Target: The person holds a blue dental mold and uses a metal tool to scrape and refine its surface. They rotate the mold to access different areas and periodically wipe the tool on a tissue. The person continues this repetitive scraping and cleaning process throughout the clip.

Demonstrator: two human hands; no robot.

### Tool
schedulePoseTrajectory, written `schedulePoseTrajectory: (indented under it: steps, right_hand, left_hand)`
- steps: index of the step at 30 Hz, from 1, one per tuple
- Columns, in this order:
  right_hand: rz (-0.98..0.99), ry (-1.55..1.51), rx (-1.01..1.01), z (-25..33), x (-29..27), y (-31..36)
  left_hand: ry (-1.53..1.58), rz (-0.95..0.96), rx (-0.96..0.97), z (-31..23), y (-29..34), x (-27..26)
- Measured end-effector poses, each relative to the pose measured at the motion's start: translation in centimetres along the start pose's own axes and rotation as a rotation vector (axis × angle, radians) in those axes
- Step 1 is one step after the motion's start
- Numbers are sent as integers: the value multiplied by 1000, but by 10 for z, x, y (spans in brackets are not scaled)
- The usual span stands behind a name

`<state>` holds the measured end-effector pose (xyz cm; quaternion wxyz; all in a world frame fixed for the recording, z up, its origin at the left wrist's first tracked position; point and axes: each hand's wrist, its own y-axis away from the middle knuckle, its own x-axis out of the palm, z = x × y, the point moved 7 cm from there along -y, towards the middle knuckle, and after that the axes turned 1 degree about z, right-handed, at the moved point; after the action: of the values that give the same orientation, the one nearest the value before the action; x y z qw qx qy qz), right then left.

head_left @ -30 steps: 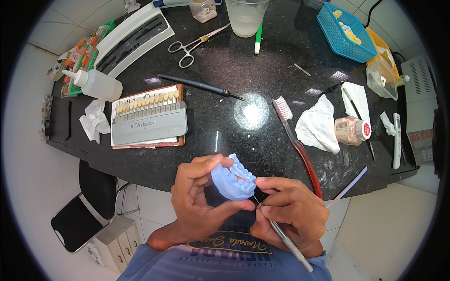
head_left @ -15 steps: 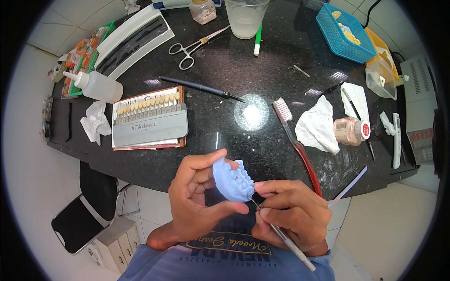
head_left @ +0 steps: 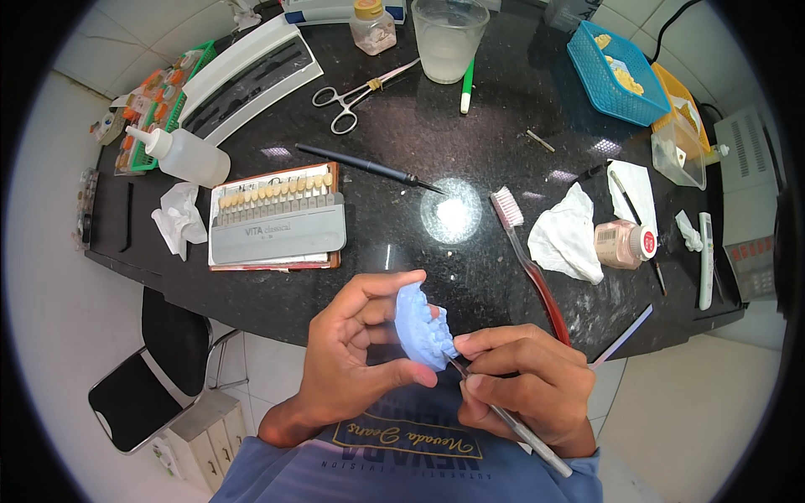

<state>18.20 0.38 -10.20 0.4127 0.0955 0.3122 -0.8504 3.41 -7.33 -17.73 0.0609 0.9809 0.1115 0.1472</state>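
A light-blue dental cast (head_left: pixel 417 329) with moulded teeth is held over my lap, just off the table's near edge. My left hand (head_left: pixel 356 348) grips it from the left, fingers at its top and thumb at its lower end. In my right hand (head_left: pixel 532 381) lies a thin metal dental carving tool (head_left: pixel 537 444), held like a pen. Its tip meets the lower right side of the cast; the very end is hard to make out. The right index fingertip touches or nearly touches the cast beside the tip.
On the black table (head_left: pixel 402 226) lie a tooth shade guide (head_left: pixel 278 222), a dark pen-like tool (head_left: pixel 360 166), scissor-handled forceps (head_left: pixel 352 102) and a red toothbrush (head_left: pixel 532 260). A cup (head_left: pixel 449 42), squeeze bottle (head_left: pixel 189 155), pink powder bottle (head_left: pixel 622 245) and blue basket (head_left: pixel 608 75) stand around.
The cast has turned in my left hand, so its teeth show more edge-on. The right hand and the tool stay close against it. The whole view has shifted slightly.
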Motion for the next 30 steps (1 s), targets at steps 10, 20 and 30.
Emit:
schedulePoseTrajectory:
  steps: [10, 20, 30]
  right_hand:
    - [-55, -11, 12, -3, 2, 5]
    - [-38, -7, -5, -1, 1, 3]
    - [42, -27, -1, -2, -3, -4]
  left_hand:
    - [-8, -21, 42, 2, 2, 1]
    - [-15, -1, 8, 1, 1, 1]
    - [-13, 43, -43, -2, -1, 3]
